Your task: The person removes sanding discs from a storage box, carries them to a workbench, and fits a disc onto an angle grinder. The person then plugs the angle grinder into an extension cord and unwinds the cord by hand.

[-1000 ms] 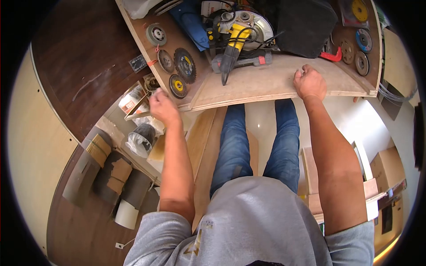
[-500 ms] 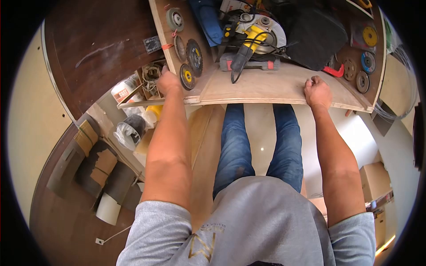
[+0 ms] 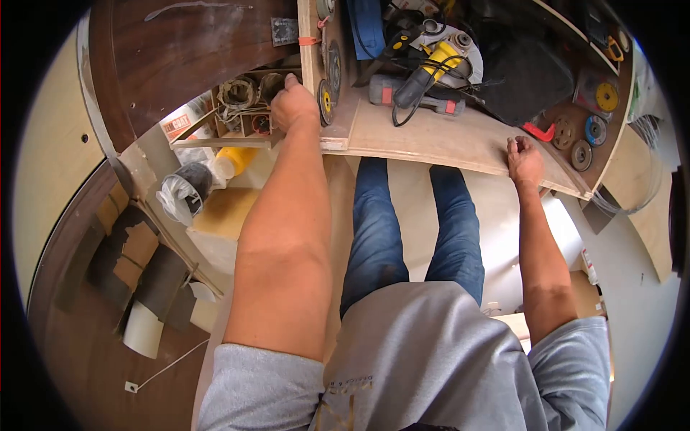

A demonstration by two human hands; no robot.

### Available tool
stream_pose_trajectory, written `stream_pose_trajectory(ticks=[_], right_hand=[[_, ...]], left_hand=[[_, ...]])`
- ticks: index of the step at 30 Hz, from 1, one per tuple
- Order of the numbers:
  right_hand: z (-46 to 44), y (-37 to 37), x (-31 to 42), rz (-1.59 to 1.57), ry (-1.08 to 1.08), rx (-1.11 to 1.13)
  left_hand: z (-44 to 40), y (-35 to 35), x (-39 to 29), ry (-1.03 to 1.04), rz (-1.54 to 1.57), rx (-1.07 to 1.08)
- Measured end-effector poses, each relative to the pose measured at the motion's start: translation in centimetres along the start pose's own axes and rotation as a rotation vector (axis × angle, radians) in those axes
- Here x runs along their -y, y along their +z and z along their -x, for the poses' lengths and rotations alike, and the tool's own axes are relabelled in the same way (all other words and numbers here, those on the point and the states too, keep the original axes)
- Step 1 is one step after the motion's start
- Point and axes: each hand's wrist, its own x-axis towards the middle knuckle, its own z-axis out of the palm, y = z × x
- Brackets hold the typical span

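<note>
Two bare hands are at a large open wooden box (image 3: 424, 138), which, if the view is taken as a clock, fills the area from 12 to 2 o'clock. The left hand (image 3: 295, 106), at 11 o'clock, is against the front of its left wall, just beside a divided tray (image 3: 228, 143) at 10 to 11 o'clock. Its fingers are bent and partly hidden, so I cannot tell whether the grip is around the wall or only rests there. The right hand (image 3: 526, 159), between 2 and 3 o'clock, lies at the front edge of the bottom panel with the fingers curled narrowly; what is under the palm does not show, so I cannot tell how firm this grip is.

Inside, a yellow and black power tool (image 3: 444, 61) lies at 1 o'clock, a black bag (image 3: 523, 79) and a red piece (image 3: 537, 131) at 2 o'clock. One disc with yellow centre (image 3: 325, 102) is on the left wall near 12 o'clock, and a blue disc (image 3: 595, 131) is on the right wall between 2 and 3.

In my judgement, the loading of the box looks done, and both hands are placed on it. How much work is left, the view does not show.
</note>
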Motion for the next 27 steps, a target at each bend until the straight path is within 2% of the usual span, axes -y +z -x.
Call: stream_pose_trajectory(ticks=[2,3,8,11,13,19,22,27], right_hand=[[-0.2,1.3,-0.6,-0.17,-0.057,-0.081],[-0.4,2.5,-0.7,-0.319,-0.12,-0.195],[4.3,1.2,10.3,-0.675,-0.376,-0.134],[6.7,2.5,17.4,-0.884,-0.369,0.158],[8.2,3.6,21.1,-0.909,-0.409,0.299],[11.0,6.6,27.7,-0.634,-0.716,0.522],[10.4,9.3,29.0,-0.886,-0.7,0.678],[9.4,8.8,31.1,-1.049,-0.61,0.888]], left_hand=[[-0.6,0.3,0.1,0.009,-0.019,-0.006],[-0.4,0.2,-0.1,-0.003,-0.009,0.0],[-0.2,0.1,0.0,-0.009,0.002,0.026],[0.0,-0.2,-0.2,0.018,-0.03,0.009],[0.0,-0.2,-0.2,0.024,-0.042,0.006],[0.2,-0.4,-0.4,0.029,0.009,0.012],[0.2,-0.5,-0.5,0.041,-0.021,0.014],[0.4,-0.8,-0.6,0.041,-0.019,0.025]])
